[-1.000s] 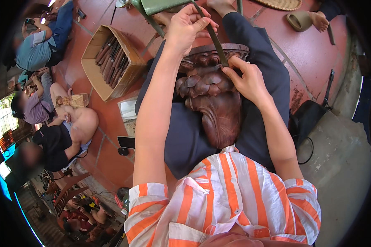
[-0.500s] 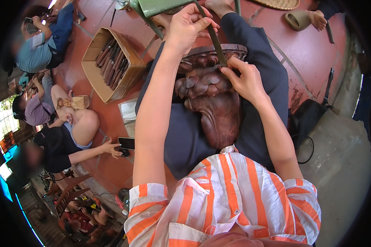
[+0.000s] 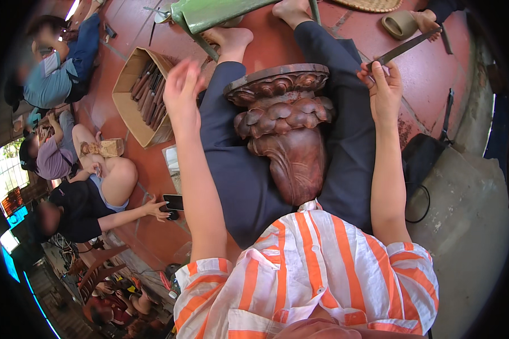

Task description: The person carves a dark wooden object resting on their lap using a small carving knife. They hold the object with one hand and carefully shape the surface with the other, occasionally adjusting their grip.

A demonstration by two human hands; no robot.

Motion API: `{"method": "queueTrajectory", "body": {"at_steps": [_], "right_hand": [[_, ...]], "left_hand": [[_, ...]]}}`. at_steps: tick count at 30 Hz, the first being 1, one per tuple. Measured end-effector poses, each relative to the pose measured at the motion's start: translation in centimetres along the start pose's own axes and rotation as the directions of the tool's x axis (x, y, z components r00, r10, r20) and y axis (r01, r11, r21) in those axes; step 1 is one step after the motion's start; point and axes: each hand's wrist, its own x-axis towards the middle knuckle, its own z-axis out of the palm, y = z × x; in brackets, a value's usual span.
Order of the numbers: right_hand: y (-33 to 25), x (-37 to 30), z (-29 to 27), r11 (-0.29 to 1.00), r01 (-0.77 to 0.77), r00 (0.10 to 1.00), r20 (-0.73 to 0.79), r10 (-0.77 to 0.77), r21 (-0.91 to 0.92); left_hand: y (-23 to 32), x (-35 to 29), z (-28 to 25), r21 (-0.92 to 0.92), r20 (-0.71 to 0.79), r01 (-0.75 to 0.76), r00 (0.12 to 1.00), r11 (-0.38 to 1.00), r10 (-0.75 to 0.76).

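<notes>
A dark reddish-brown wood carving (image 3: 288, 135) lies between my thighs. It has a round flat base at the far end, a band of overlapping petal shapes, and a smooth folded part toward my waist. Off to its right, my right hand (image 3: 383, 87) grips a long flat metal file (image 3: 408, 47) by its near end, the blade slanting up to the right. My left hand (image 3: 184, 93) is raised to the left of the carving, beside the cardboard box, slightly blurred. Its fingers look loosely apart and nothing shows in them. Neither hand touches the carving.
The cardboard box (image 3: 124, 104) holds several wooden-handled tools. Ahead stands a green metal stool (image 3: 220, 12). A black bag (image 3: 421, 155) lies at the right. Several people sit at the left; one holds a phone (image 3: 173, 202) near my left arm. Another person's sandalled foot (image 3: 400, 25) is at the far right.
Both hands have come away from the carving. My left hand has let go of the file and swung left; my right hand has carried it up and to the right.
</notes>
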Motion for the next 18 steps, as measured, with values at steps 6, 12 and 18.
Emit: {"method": "queueTrajectory", "body": {"at_steps": [6,12,18], "right_hand": [[0.0,-1.4,1.9,0.977,-0.115,0.973,0.177,0.147,-0.18],[0.0,-4.8,5.9,0.889,0.054,0.836,0.507,0.209,-0.455],[0.4,-5.6,6.6,0.808,0.131,0.867,0.462,0.188,-0.575]], "left_hand": [[-6.9,-7.1,-4.2,-0.054,-0.114,0.192,0.974,0.98,-0.197],[-6.9,-5.9,-3.0,0.006,-0.089,0.207,0.974,0.978,-0.206],[-7.2,-6.3,-2.8,0.012,-0.07,0.199,0.978,0.98,-0.197]]}}
